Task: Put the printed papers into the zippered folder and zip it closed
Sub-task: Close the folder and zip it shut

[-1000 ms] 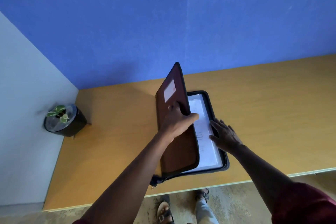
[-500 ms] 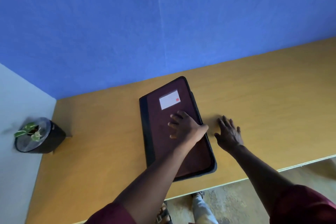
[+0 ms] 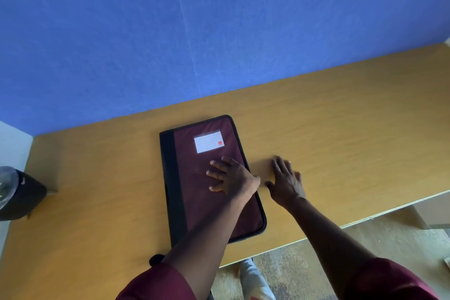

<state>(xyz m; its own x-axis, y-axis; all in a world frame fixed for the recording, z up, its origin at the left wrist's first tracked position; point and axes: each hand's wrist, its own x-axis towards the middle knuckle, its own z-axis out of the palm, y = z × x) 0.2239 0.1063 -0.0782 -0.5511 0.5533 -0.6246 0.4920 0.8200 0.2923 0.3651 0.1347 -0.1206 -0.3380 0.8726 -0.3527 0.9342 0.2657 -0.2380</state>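
Pressing flat, left hand (image 3: 232,179) covers folder (image 3: 192,192); right hand (image 3: 287,182) spreads on desk (image 3: 353,129).

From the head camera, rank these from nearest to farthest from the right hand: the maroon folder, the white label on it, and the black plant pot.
1. Maroon folder: its edge lies just left of the right hand, which rests on the table.
2. White label: on the folder's far end.
3. Black plant pot: at the table's far left edge.

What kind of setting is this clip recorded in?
Probably an office or study corner: a plain wooden desk against a blue wall, a zippered folder on it, and a small potted plant.
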